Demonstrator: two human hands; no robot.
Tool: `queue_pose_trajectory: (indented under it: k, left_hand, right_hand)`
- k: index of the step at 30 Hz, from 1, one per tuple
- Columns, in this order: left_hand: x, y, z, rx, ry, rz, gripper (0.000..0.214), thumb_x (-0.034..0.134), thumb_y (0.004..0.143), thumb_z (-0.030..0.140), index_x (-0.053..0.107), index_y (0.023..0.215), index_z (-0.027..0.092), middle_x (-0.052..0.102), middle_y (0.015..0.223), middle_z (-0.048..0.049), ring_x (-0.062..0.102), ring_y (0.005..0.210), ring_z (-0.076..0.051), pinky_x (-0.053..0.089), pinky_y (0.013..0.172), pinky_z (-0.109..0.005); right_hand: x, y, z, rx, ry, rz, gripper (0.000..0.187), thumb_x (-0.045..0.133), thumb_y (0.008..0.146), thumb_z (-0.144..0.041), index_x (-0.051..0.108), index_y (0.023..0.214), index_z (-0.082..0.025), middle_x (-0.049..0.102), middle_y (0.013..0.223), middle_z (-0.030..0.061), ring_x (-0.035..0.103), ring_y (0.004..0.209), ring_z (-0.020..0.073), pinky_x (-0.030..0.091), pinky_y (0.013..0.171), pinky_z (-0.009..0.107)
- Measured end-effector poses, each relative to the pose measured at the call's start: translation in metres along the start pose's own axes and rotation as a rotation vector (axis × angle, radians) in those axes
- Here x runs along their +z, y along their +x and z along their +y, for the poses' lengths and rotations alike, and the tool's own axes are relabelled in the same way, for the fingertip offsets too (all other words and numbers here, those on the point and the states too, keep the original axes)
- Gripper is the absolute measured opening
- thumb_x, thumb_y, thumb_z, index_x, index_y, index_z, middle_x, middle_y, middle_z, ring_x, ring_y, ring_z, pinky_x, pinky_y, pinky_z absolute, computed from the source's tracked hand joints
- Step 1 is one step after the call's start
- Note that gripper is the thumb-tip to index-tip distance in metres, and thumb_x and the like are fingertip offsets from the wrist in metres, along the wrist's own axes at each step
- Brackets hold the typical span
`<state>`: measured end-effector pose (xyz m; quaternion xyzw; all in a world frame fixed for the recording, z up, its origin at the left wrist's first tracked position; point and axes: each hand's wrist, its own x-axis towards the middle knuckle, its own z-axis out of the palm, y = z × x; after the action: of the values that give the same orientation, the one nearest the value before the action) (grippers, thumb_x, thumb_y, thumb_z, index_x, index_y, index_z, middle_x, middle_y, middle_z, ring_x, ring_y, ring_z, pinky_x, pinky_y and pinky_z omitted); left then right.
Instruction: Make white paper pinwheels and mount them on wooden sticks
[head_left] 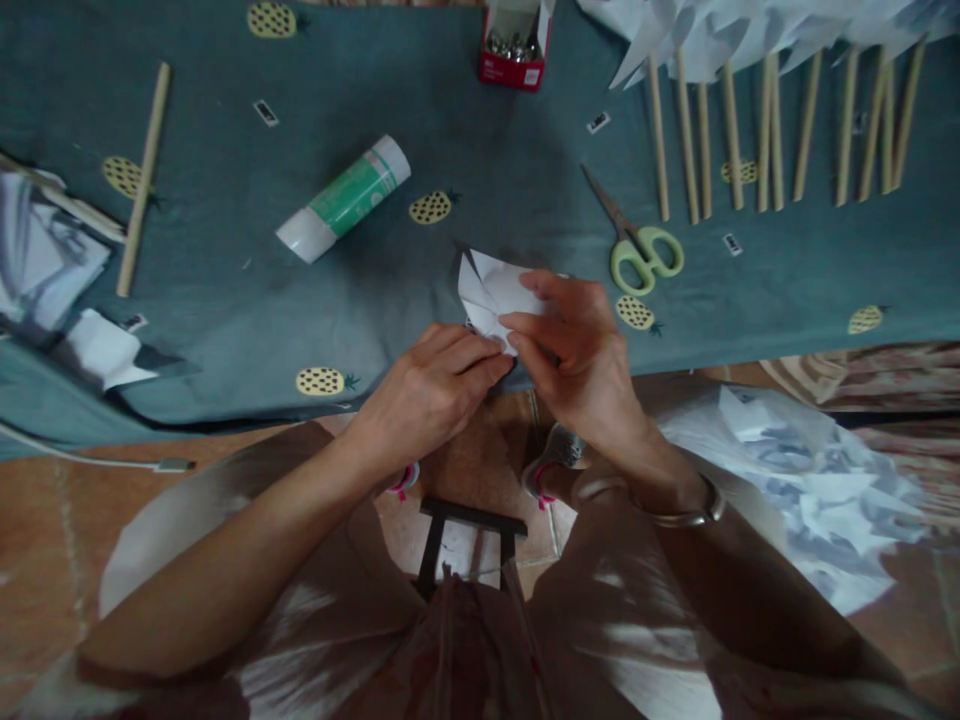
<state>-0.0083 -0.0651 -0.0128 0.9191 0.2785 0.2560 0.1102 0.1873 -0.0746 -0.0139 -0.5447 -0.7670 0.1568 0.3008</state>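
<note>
A folded piece of white paper lies at the near edge of a table covered in teal cloth. My left hand has its fingers curled and pinches the paper's near corner. From the right, my right hand holds the same paper, thumb and fingers pressed on its folds. The two hands meet at the fingertips over the paper. A metal bangle sits on my right wrist.
A glue stick lies left of the paper, green-handled scissors to its right. A red box of pins stands at the back. Wooden sticks with paper pinwheels line the back right. Paper scraps lie on the floor.
</note>
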Motion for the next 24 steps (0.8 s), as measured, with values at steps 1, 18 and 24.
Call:
queue_pose_trajectory:
  k: [1, 18, 24]
  left_hand:
    - [0.000, 0.000, 0.000, -0.002, 0.000, -0.011, 0.018, 0.050, 0.098, 0.013, 0.065, 0.107, 0.012, 0.074, 0.102, -0.0101, 0.065, 0.091, -0.022, 0.056, 0.079, -0.037]
    - [0.000, -0.001, 0.001, -0.017, -0.001, -0.043, 0.019, 0.050, 0.099, 0.018, 0.065, 0.110, 0.013, 0.072, 0.102, -0.0105, 0.066, 0.095, -0.022, 0.053, 0.081, -0.037]
    - [0.001, 0.000, 0.000, -0.064, 0.033, -0.036, 0.018, 0.051, 0.098, 0.022, 0.066, 0.108, 0.015, 0.071, 0.101, -0.0096, 0.063, 0.092, -0.021, 0.048, 0.078, -0.037]
  right_hand:
    - [0.000, -0.001, -0.001, -0.001, -0.028, -0.006, 0.021, 0.054, 0.094, -0.022, 0.072, 0.100, -0.030, 0.063, 0.132, 0.0057, 0.057, 0.117, 0.0276, 0.049, 0.101, 0.049]
    - [0.014, -0.017, -0.005, 0.013, -0.001, -0.035, 0.034, 0.041, 0.097, -0.021, 0.058, 0.121, -0.038, 0.053, 0.146, 0.0018, 0.034, 0.149, 0.0276, 0.035, 0.116, 0.057]
    - [0.020, -0.018, 0.000, 0.027, 0.071, -0.011, 0.037, 0.042, 0.098, -0.025, 0.054, 0.128, -0.044, 0.053, 0.145, -0.0020, 0.029, 0.152, 0.0266, 0.032, 0.119, 0.059]
